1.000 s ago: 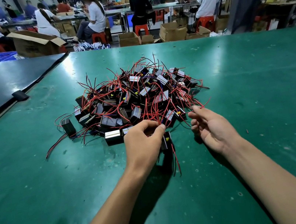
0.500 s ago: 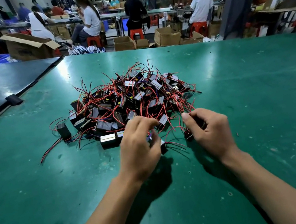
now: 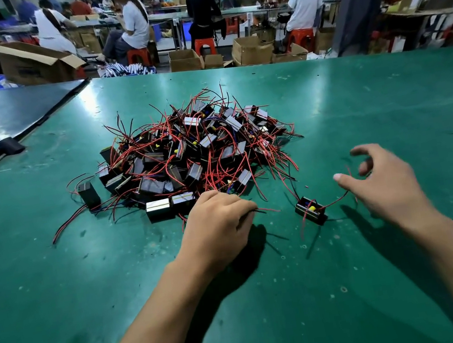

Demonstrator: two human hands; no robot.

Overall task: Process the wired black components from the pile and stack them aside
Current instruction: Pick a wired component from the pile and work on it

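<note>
Spotting black component (image 3: 311, 212) at 3 o'clock off left hand (image 3: 221, 222), 9 off right hand (image 3: 385, 187), long axis approx 10-to-4. Left curled round a wire (image 3: 264, 210); right spread, prob nearer.

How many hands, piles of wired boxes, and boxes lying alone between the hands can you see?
hands: 2 (left hand, right hand)
pile of wired boxes: 1
box lying alone: 1
total: 4
</note>
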